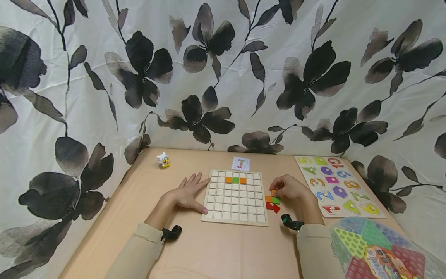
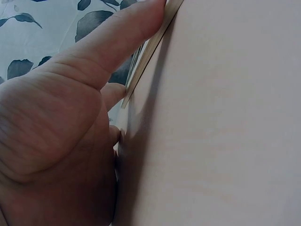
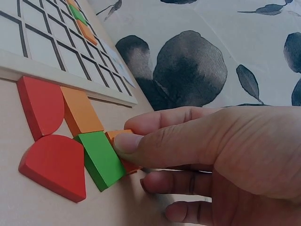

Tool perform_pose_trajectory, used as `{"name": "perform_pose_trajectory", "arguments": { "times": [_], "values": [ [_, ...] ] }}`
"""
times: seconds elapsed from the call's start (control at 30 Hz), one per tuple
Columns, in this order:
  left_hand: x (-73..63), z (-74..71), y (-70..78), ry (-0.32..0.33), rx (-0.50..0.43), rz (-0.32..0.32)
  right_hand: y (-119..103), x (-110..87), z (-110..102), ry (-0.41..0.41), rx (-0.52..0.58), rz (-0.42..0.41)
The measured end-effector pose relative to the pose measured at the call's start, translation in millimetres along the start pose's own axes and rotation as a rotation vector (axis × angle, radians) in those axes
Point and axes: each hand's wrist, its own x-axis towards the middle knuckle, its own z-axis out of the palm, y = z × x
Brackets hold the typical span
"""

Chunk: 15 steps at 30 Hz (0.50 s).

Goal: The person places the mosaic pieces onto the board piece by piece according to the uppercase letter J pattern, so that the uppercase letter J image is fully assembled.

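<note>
A pale wooden grid board (image 1: 230,205) lies on the table, with an orange, a green (image 1: 235,180) and an orange square block in a row near its far edge. Spread fingers mark my left hand (image 1: 188,193); its thumb and forefinger touch the board's left edge. Right of the board, my right hand (image 1: 290,190) pinches an orange block (image 3: 130,165) between thumb and forefinger. This block is partly hidden by the thumb. Beside it lie a green block (image 3: 101,157), another orange block (image 3: 82,109) and two red blocks (image 3: 54,165) with one rounded side.
Behind the board lies a small patterned card (image 1: 241,163). A toy figure (image 1: 163,159) stands at the back left. To the right are a number-and-shape board (image 1: 331,180) and, at the near corner, a clear tub (image 1: 386,248) with colourful contents. A floral curtain (image 1: 244,77) hangs behind.
</note>
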Motion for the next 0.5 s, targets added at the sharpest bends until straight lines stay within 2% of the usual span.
{"name": "perform_pose_trajectory", "arguments": {
  "times": [0.5],
  "values": [
    [0.4,-1.0,-1.2,-0.004,0.009,0.005,-1.6,-3.3,0.4,0.067,0.033,0.040]
  ]
}}
